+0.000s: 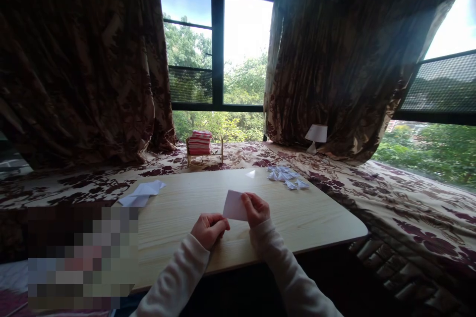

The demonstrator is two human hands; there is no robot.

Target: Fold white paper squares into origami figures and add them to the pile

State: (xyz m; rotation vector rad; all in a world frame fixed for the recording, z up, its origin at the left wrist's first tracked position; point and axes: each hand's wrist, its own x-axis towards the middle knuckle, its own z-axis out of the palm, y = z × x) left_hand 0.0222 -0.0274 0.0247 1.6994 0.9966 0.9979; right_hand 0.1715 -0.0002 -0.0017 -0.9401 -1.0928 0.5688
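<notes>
Nearest, two pale sleeves (174, 272) come in over the table's front edge, covering parts of it. The right hand (257, 209) pinches the right side of a white paper (234, 206) between thumb and fingers, lifted in front of the person above the middle of the table. The left hand (209, 230) is just beside the paper's lower left corner, its fingers curled in and the thumb laid along them.

Further across the table, loose sheets (142, 194) overlap near the left edge, and a cluster of folded pieces (284, 177) lies near the far right corner. Between these two groups, close to the far edge, is a small bright patch (251, 174).

The table (178, 242) is pale, wood-grained and round-cornered. Beyond it, a floral cloth (372, 183) covers a wide ledge, bearing a small rack (215, 154) with striped cloths (200, 142) stacked on it and, to the right, a white lamp (317, 133). Dark patterned curtains (312, 64) flank a window (217, 49) with trees (245, 81) outside.

A pixelated block hides the front left of the table. Whether the left fingers touch the paper I cannot tell, nor whether the bright patch is paper or glare. The sleeves are cut off below.
</notes>
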